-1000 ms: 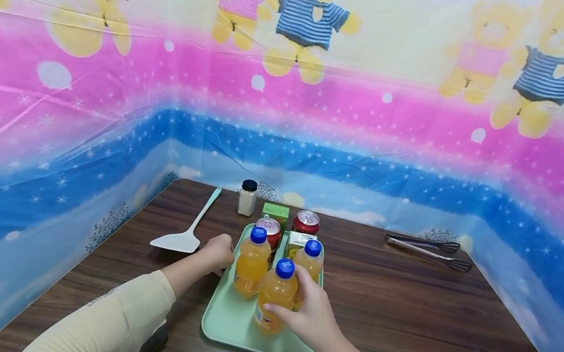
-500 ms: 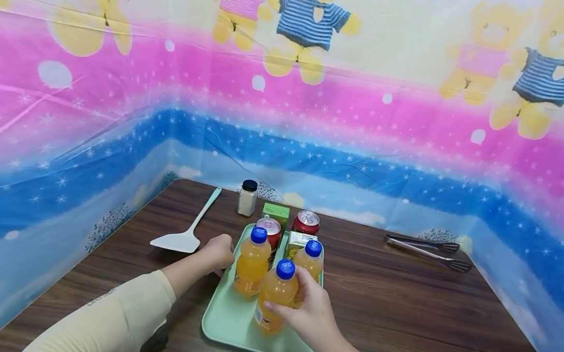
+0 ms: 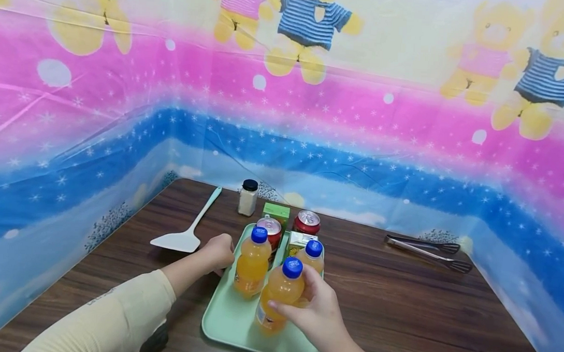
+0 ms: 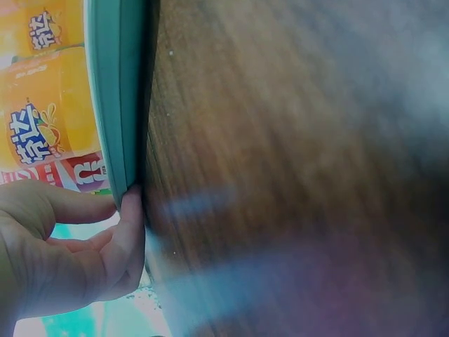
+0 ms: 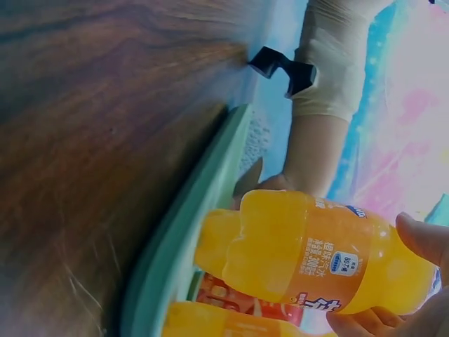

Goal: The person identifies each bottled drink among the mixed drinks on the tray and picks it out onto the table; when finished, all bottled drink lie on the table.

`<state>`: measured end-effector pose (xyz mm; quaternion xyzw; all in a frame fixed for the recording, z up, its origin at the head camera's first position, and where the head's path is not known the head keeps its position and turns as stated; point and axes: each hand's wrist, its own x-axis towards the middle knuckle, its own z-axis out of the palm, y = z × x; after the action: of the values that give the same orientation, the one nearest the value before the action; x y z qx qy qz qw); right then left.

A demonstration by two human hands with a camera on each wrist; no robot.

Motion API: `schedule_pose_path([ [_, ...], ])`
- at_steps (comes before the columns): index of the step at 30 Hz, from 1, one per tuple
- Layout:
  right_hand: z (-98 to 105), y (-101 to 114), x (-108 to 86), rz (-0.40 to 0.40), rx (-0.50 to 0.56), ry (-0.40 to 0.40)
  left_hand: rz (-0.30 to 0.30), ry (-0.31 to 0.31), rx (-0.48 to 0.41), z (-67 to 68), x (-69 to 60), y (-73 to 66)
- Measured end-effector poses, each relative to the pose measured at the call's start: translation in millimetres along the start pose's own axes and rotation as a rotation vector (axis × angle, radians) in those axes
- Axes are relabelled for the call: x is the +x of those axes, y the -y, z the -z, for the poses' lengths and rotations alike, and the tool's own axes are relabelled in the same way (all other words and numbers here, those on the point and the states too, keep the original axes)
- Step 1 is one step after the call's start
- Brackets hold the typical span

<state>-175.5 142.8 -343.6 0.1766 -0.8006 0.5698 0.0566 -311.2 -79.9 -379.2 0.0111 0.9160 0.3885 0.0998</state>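
Note:
My right hand (image 3: pixel 321 309) grips an orange soda bottle (image 3: pixel 279 300) with a blue cap, thumb on one side and fingers round the other. It stands over the near part of a light green tray (image 3: pixel 225 319), leaning slightly; whether its base touches the tray I cannot tell. My left hand (image 3: pixel 219 252) pinches the tray's left rim (image 4: pixel 116 105) between thumb and fingers. Two more orange soda bottles are on the tray, one at the left (image 3: pixel 252 260) and one behind my right hand (image 3: pixel 313 257). Behind them are a red can (image 3: pixel 270 228) and a juice carton (image 3: pixel 300 241).
A green carton (image 3: pixel 276 212) and a second red can (image 3: pixel 307 222) stand at the tray's far end. Beyond is a black-lidded jar (image 3: pixel 247 199). A white spatula (image 3: pixel 182 240) lies to the left, metal tongs (image 3: pixel 424 251) to the right. A printed curtain surrounds the table (image 3: pixel 399 304).
The bottle in my right hand has shifted slightly to the right, its cap leaning that way. My left hand stays at the tray's rim.

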Motion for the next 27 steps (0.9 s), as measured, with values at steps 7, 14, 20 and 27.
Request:
schedule_pose_path([
  [7, 14, 7, -5.9, 0.040, -0.028, -0.012, -0.001, 0.002, -0.002, 0.1, 1.3, 0.8],
  [14, 28, 17, -12.2, 0.006, -0.019, -0.062, 0.004, 0.009, -0.018, -0.7, 1.3, 0.6],
  [20, 44, 23, -17.5, -0.026, -0.034, -0.135, 0.017, 0.004, -0.005, -1.0, 2.4, -0.4],
  [27, 67, 25, -19.5, -0.026, -0.080, -0.173, 0.035, 0.003, 0.015, -1.2, 2.7, -1.5],
])
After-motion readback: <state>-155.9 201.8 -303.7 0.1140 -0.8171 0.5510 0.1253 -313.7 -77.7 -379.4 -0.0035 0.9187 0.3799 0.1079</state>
